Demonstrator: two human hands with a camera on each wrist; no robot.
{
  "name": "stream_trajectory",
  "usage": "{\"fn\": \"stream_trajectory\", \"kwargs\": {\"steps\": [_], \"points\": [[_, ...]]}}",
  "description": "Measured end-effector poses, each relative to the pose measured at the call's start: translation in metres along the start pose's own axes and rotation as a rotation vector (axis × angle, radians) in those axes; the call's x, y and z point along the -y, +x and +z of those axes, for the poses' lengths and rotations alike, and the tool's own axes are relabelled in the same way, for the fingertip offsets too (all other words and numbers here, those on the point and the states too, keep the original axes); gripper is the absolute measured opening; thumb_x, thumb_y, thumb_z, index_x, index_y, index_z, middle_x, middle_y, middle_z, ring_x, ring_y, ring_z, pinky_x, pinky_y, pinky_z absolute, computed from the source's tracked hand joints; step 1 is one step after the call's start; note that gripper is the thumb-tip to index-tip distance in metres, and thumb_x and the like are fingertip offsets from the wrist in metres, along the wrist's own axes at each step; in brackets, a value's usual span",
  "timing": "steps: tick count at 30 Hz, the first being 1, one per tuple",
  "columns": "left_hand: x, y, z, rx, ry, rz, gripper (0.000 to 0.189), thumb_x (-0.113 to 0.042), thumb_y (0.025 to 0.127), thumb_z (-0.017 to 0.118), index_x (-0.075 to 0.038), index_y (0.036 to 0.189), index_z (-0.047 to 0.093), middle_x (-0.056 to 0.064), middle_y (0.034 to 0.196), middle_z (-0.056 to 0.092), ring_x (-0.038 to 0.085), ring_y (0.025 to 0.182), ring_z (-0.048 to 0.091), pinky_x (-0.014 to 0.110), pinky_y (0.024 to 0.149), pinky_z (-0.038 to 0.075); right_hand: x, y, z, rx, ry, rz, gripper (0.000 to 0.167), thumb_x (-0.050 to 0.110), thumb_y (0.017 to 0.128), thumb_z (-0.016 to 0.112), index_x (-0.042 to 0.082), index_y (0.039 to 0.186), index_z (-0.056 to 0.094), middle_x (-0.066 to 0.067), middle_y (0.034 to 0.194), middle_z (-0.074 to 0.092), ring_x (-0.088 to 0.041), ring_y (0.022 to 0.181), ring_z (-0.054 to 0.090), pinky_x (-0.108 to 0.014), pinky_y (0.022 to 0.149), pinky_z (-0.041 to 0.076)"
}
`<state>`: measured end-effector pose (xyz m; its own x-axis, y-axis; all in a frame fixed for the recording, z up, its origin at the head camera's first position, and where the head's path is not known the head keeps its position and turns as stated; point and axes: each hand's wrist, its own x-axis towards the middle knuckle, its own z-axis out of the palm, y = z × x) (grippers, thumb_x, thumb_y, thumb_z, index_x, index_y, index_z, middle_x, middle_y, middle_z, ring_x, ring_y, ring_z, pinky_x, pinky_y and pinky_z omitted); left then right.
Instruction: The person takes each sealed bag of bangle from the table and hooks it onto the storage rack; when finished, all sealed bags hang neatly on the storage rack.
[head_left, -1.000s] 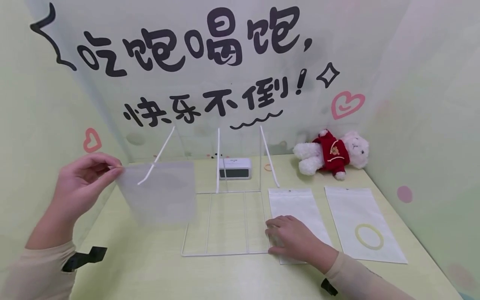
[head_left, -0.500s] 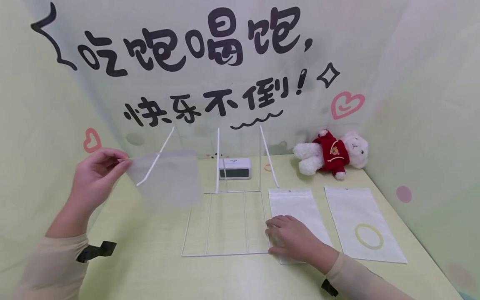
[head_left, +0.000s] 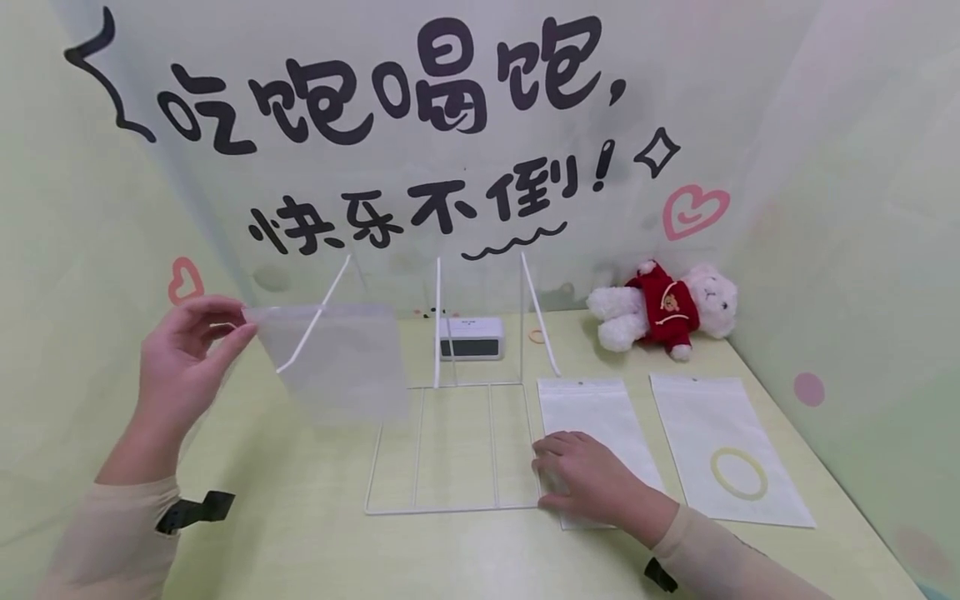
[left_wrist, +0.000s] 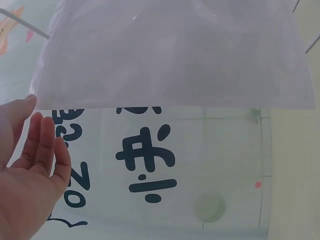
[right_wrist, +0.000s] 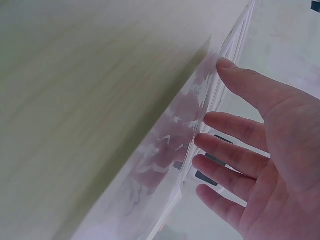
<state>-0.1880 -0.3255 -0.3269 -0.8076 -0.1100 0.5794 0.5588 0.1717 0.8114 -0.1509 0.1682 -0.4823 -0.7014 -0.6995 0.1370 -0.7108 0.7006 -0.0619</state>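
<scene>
My left hand (head_left: 180, 367) pinches the upper left corner of a translucent, frosted plastic bag (head_left: 337, 367) between thumb and fingers. The bag hangs above the table, and the leftmost prong of a white wire rack (head_left: 438, 325) crosses it in the head view. Whether bag and prong touch, I cannot tell. In the left wrist view the bag (left_wrist: 180, 60) looks flat, with the thumb at its corner. My right hand (head_left: 592, 479) touches the right edge of the rack's base, fingers fairly straight, and partly covers a white zip bag (head_left: 588, 408). The right wrist view shows its fingertips against that edge.
Another white zip bag (head_left: 705, 417) lies at the right, with a yellow ring (head_left: 715, 471) on it. Behind the rack stands a small white digital clock (head_left: 471, 343). A plush toy (head_left: 663, 308) in a red hoodie lies at the back right. Lettered curtains enclose the table.
My left hand has moved up and slightly right, carrying the translucent bag with it. The right hand has stayed at the rack's base.
</scene>
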Motion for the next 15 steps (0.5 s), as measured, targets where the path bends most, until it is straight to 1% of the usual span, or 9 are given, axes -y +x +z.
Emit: {"fn": "stream_trajectory", "kwargs": {"steps": [3,4,7,9,12,13,15], "points": [[0.0,-0.005,-0.004,-0.01,-0.033,0.033,0.036,0.022,0.085,0.068,0.015,0.119,0.061,0.009,0.11,0.069,0.017,0.099,0.066,0.014,0.09,0.057,0.0,-0.001,0.0,-0.003,0.001,0.001,0.044,0.044,0.081,0.085,0.014,0.112,0.076,-0.005,0.128,0.071,-0.024,0.123,0.063,-0.044,0.105,0.053],[0.0,-0.007,-0.005,-0.004,-0.042,0.045,0.036,0.024,0.084,0.067,0.016,0.118,0.06,0.009,0.109,0.069,0.017,0.098,0.066,0.014,0.09,0.057,0.0,-0.001,0.0,-0.004,0.0,0.001,0.044,0.044,0.081,0.085,0.014,0.112,0.076,-0.005,0.128,0.071,-0.024,0.123,0.063,-0.044,0.105,0.053],[0.001,-0.016,-0.008,0.03,-0.029,0.076,0.034,0.027,0.082,0.065,0.02,0.115,0.059,0.009,0.106,0.07,0.016,0.096,0.067,0.014,0.09,0.057,0.0,-0.002,0.0,-0.001,0.0,0.003,0.043,0.044,0.082,0.084,0.014,0.112,0.076,-0.005,0.128,0.071,-0.024,0.123,0.063,-0.045,0.105,0.053],[0.003,-0.022,-0.009,0.055,0.008,0.087,0.032,0.028,0.082,0.065,0.022,0.113,0.059,0.009,0.105,0.07,0.015,0.095,0.067,0.014,0.09,0.057,-0.001,-0.002,0.0,0.002,0.002,0.004,0.043,0.044,0.082,0.084,0.014,0.112,0.076,-0.005,0.129,0.071,-0.024,0.123,0.063,-0.044,0.105,0.053],[0.012,-0.033,-0.009,0.108,0.035,0.125,0.031,0.031,0.079,0.065,0.023,0.109,0.06,0.012,0.103,0.07,0.014,0.094,0.067,0.015,0.089,0.057,0.0,-0.003,-0.002,0.003,0.004,0.001,0.043,0.044,0.082,0.084,0.014,0.112,0.076,-0.005,0.13,0.071,-0.024,0.124,0.063,-0.044,0.106,0.053],[0.015,-0.037,-0.008,0.128,0.069,0.134,0.031,0.031,0.078,0.065,0.022,0.107,0.061,0.013,0.103,0.069,0.014,0.094,0.067,0.014,0.088,0.057,0.0,-0.003,-0.002,0.004,0.007,0.001,0.043,0.044,0.083,0.084,0.014,0.113,0.076,-0.006,0.13,0.071,-0.024,0.124,0.063,-0.044,0.106,0.053],[0.023,-0.046,-0.005,0.176,0.163,0.156,0.031,0.031,0.076,0.068,0.018,0.104,0.064,0.011,0.101,0.069,0.011,0.094,0.066,0.014,0.087,0.057,0.001,-0.002,-0.003,0.006,0.01,-0.001,0.043,0.044,0.083,0.084,0.014,0.113,0.076,-0.006,0.13,0.071,-0.024,0.124,0.063,-0.044,0.106,0.053]]}}
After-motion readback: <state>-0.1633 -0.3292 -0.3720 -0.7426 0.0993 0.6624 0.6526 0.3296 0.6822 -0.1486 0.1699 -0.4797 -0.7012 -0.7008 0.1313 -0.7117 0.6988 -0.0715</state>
